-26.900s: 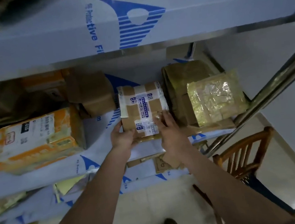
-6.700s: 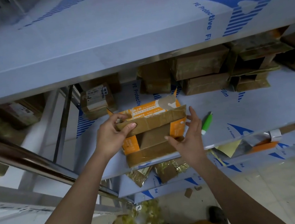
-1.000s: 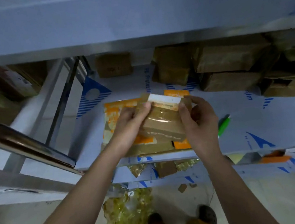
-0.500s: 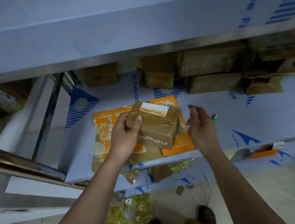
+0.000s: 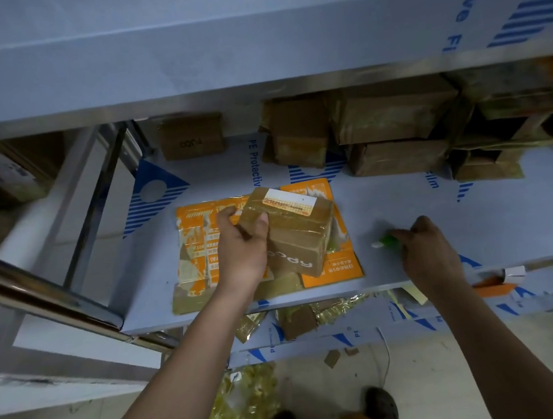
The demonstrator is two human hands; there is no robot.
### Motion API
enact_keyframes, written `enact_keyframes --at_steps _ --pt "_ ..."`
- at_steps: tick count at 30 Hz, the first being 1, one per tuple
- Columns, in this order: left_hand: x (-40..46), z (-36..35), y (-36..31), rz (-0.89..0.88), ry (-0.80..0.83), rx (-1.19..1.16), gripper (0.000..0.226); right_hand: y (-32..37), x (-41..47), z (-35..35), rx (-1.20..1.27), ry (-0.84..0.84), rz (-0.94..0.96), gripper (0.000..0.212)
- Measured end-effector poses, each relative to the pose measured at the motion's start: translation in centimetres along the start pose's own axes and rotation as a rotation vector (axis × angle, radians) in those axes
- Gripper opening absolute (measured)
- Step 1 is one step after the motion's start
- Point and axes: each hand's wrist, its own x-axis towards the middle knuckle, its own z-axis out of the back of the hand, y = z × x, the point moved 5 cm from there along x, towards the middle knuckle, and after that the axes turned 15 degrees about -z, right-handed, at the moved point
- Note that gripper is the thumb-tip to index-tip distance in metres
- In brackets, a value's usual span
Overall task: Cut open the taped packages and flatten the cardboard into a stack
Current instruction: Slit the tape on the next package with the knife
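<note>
The left hand (image 5: 241, 247) grips a small taped box (image 5: 293, 231) above the flat orange cardboard (image 5: 197, 249) on the shelf (image 5: 476, 221). To the right, the right hand (image 5: 428, 250) curls its fingers on a green cutter (image 5: 387, 240). More brown boxes (image 5: 394, 134) sit far back.

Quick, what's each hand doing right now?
Left hand: closed around the small taped box.
Right hand: fingers closing on the green cutter; grip cannot be told.
</note>
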Motion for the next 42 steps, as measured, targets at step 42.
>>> enact_keyframes --at_steps 42 --pt "-0.8 -1.8 0.9 -0.017 0.158 -0.231 0.017 11.6 -3.5 6.2 1.244 0.159 0.270 0.012"
